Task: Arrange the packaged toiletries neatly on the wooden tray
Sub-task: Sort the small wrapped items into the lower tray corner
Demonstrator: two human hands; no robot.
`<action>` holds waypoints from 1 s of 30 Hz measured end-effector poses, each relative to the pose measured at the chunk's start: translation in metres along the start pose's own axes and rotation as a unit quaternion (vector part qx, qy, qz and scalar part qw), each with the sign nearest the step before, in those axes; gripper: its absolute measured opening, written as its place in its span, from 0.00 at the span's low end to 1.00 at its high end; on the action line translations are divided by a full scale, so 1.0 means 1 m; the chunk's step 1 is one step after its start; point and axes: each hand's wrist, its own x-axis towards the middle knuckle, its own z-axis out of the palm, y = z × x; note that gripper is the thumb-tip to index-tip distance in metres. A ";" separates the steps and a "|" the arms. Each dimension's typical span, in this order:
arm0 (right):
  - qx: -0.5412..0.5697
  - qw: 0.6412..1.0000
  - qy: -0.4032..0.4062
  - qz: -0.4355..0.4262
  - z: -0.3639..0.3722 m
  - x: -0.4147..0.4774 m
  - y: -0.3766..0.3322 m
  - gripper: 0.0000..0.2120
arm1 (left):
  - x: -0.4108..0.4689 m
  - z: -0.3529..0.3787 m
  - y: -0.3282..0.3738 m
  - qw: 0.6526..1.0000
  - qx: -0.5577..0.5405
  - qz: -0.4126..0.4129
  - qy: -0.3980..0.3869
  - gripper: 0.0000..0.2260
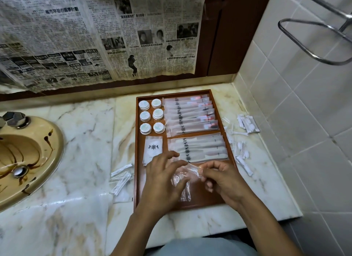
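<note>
Marble counter (pixel 76 160) in a bathroom, with old newspaper (pixel 76 36) taped along the back wall, tiles at 3 o'clock and a stained sink (pixel 28 151) at 9.

The thing I'm dealing with is a clear packet (pixel 182 187), floppy see-through film with some thin white bits inside that I can't make out. It's over the bare near section of the wooden tray (pixel 136 160), at roughly 6 o'clock on it. Its long axis runs more or less 12 to 6. It sits right between my hands, at 9 o'clock from my right hand (pixel 222 181), which pinches its far edge with curled fingers. My left hand (pixel 162 185) has loose, fairly straight fingers laid against the film from the 9 o'clock side, not gripping. Right hand is the one that'll steer it, I reckon, and the film looks slippery.

The rest of the tray is filled:
- Long frosted packs (pixel 190 114) lie stacked at 1 o'clock.
- A second stack (pixel 200 147) lies just below them.
- Round white tubs (pixel 151 115) stand in pairs at 11.
- A flat logo sachet (pixel 153 147) lies touching my left fingertips.

Loose swab packets lie on the marble at 3 (pixel 247 122) and at 8 (pixel 121 177).
</note>
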 end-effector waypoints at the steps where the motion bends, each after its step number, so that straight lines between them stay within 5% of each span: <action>1: 0.017 1.000 0.002 0.013 0.000 0.001 -0.001 0.04 | -0.001 0.003 -0.002 0.999 0.042 0.020 -0.014 0.17; 7: 0.085 0.994 -0.038 0.053 0.000 -0.003 -0.006 0.04 | 0.004 0.013 0.001 0.995 0.090 0.039 0.004 0.03; 10: 0.096 0.994 -0.041 0.015 -0.004 -0.004 -0.008 0.10 | 0.006 0.011 0.011 0.985 -0.083 -0.153 -0.018 0.02; 12: 0.032 0.999 -0.024 -0.030 -0.006 -0.005 -0.008 0.11 | 0.009 0.010 0.019 0.923 -0.235 -0.301 -0.047 0.03; 14: -0.068 0.995 -0.007 -0.068 -0.005 -0.006 -0.005 0.10 | 0.008 0.012 0.020 0.880 -0.306 -0.356 -0.075 0.01; 19: -0.189 0.978 0.007 -0.084 0.001 -0.004 0.006 0.05 | 0.001 0.015 0.020 0.859 -0.334 -0.369 -0.119 0.04; 24: -0.209 0.972 0.066 -0.086 0.000 -0.001 0.011 0.04 | 0.002 0.014 0.021 0.852 -0.342 -0.382 -0.110 0.05; 30: -0.237 0.967 0.039 -0.087 -0.002 -0.001 0.009 0.05 | 0.003 0.012 0.017 0.846 -0.361 -0.377 -0.104 0.02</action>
